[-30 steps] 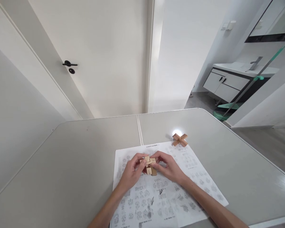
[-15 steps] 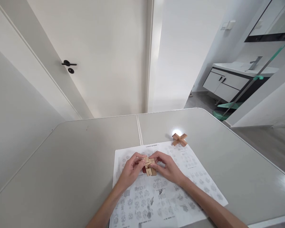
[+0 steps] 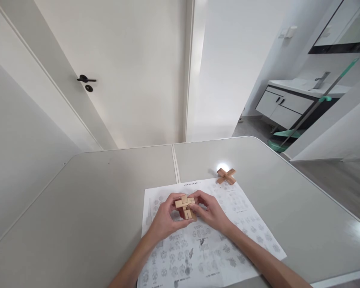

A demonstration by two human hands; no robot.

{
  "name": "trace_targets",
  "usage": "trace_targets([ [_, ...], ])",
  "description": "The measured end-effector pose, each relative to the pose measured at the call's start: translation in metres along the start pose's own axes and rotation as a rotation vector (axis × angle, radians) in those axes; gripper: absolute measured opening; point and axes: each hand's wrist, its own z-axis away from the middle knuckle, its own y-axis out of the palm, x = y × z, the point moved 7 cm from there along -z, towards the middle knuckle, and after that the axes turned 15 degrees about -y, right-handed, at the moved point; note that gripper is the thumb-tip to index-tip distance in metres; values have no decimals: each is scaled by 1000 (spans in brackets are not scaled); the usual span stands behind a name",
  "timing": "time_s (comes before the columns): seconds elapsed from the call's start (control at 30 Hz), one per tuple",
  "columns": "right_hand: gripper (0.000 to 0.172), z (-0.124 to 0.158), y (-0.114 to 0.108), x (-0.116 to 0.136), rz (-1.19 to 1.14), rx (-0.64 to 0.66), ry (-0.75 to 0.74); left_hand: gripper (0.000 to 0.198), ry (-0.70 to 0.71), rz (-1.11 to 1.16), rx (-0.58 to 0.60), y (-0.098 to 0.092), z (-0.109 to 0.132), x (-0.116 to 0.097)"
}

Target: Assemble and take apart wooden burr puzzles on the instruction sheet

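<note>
1. Work in hand: wooden burr-puzzle assembly (image 3: 185, 203), raised between both hands over the far half of a printed sheet (image 3: 216, 245), near the middle of the tabletop (image 3: 78, 208).
2. Left hand (image 3: 163, 219): fingers curled round the far left side, thumb stretched along the near side; looks like a light, steadying grip.
3. Right hand (image 3: 212, 211): pinching the right end, thumb on top, fingers behind. Fingertips on the far side hidden.
4. Done, as far as visible: several light wood pieces already sit together as a cluster. A crosspiece (image 3: 181, 204) runs left to right, with a near block (image 3: 188, 215) below it. Exact piece count can't be told; hands cover some.
5. Not done, by my judgement: cluster looks unfinished. Outline is uneven, and a dark gap shows between crosspiece and near block. Whether anything is fully locked, cannot tell.
6. Also apart: darker X-shaped wooden pieces (image 3: 226, 176) lie crossed at the sheet's far right corner, touched by neither hand, not joined to the held cluster. Whether they belong to it is unclear.
7. Sheet has rows of small grey figures, too blurred to match against the cluster, so no exact stage. Best guess: partway.
</note>
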Motion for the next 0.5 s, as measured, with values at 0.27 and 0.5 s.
trace_targets([
  [0.27,33,4,-14,7,444,89,-44,57,-85,104,-256,-22,-2,17],
  [0.5,16,5,-4,12,560,238,-157,59,-98,83,-219,-18,-4,16],
])
